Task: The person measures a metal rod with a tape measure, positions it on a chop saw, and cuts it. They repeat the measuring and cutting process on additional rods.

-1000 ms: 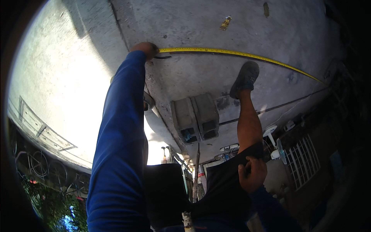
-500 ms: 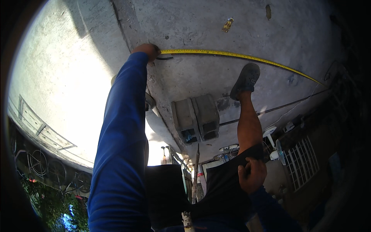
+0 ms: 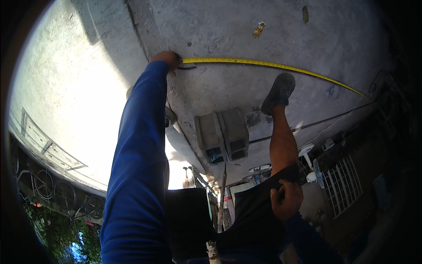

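A yellow tape measure stretches across the grey concrete floor in a gentle bow, from my left hand out to the far right side. My left hand, at the end of a long blue sleeve, is closed on the tape's near-left end, down at the floor beside a seam in the concrete. A short dark strip lies just under that hand. My right hand rests on my thigh over the black shorts, fingers loosely bent and thumb apart, holding nothing.
Two hollow concrete blocks stand side by side near my legs. My foot in a dark clog is close to the tape. A stick rises between my legs. A crumpled wrapper lies beyond the tape. A white fan stands at right.
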Demonstrator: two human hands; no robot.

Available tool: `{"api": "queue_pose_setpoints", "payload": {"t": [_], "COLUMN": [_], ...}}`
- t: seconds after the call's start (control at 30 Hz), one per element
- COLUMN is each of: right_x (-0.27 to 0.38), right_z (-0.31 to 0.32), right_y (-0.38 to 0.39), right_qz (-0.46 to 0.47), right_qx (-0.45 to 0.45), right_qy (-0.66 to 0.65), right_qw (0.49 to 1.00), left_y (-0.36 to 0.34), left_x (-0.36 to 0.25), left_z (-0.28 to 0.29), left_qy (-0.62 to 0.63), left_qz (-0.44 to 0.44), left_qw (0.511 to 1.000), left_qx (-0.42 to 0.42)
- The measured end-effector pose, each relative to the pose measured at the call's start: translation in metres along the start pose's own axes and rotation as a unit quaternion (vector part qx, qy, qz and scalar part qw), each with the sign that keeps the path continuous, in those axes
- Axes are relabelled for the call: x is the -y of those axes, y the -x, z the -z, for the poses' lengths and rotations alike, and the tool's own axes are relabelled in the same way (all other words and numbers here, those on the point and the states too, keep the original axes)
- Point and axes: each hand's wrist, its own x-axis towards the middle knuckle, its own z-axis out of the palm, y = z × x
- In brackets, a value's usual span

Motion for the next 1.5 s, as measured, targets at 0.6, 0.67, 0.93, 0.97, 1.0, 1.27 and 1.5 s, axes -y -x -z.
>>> {"api": "queue_pose_setpoints", "payload": {"t": [0.6,0.67,0.93,0.97,1.0,1.27,1.5], "right_x": [-0.0006,-0.0013,-0.0023,-0.002,-0.0017,-0.0018,-0.0031], "right_z": [0.0005,0.0008,0.0026,0.0029,0.0032,0.007,0.0081], "right_y": [-0.0046,-0.0048,-0.0053,-0.0053,-0.0053,-0.0074,-0.0089], "right_qz": [0.018,0.02,0.009,0.01,0.012,0.014,0.018], "right_qx": [-0.02,-0.019,-0.012,-0.014,-0.017,-0.013,-0.016], "right_qy": [-0.003,-0.005,-0.01,-0.01,-0.01,-0.012,-0.012], "right_qw": [1.0,1.0,1.0,1.0,1.0,1.0,1.0], "left_y": [0.0034,0.0045,0.0001,-0.0004,-0.0006,0.0002,-0.0027], "left_x": [-0.0025,-0.0016,0.0018,0.0018,0.0017,0.003,0.0037], "left_z": [0.0038,0.0044,0.0028,0.0025,0.0024,0.0021,-0.0007], "left_qy": [-0.017,-0.042,-0.021,-0.018,-0.016,0.001,0.005], "left_qz": [0.002,-0.018,-0.027,-0.025,-0.021,-0.025,-0.02], "left_qw": [1.0,0.999,0.999,0.999,1.0,1.0,1.0], "left_qx": [0.018,0.027,0.018,0.017,0.017,0.013,0.014]}}
